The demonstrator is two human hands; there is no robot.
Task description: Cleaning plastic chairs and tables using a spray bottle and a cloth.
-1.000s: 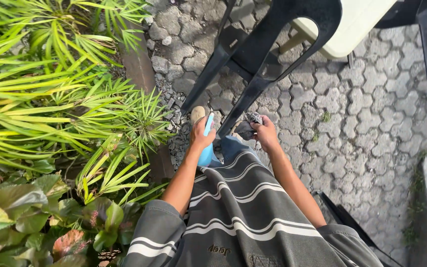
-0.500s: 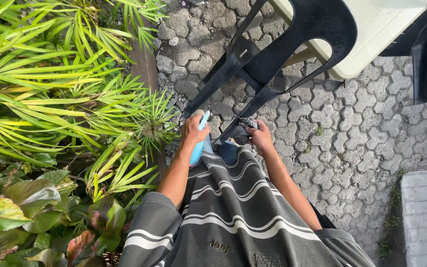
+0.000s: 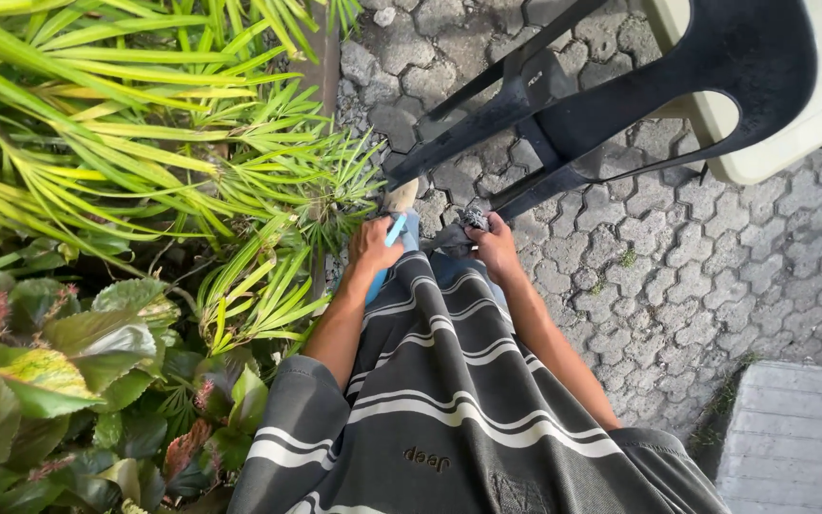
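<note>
My left hand [image 3: 371, 249] is closed around a light blue handle-like object [image 3: 395, 231], held low in front of my striped grey shirt [image 3: 449, 400]. My right hand [image 3: 494, 243] grips a small dark, crumpled thing [image 3: 471, 220] close to the leg of a black plastic chair [image 3: 563, 124]. Both hands are near each other, just above the paving stones. What the dark thing is cannot be made out.
Green plants with long narrow leaves [image 3: 126, 152] and broad leaves [image 3: 40, 381] fill the left side behind a border edge. Hexagonal paving stones [image 3: 658, 266] cover the ground. A cream-coloured chair seat [image 3: 811, 114] is at the top right, a grey slab [image 3: 801, 438] at the bottom right.
The view has shifted closer to the black chair. Both hands keep their hold and stay together in front of my shirt.
</note>
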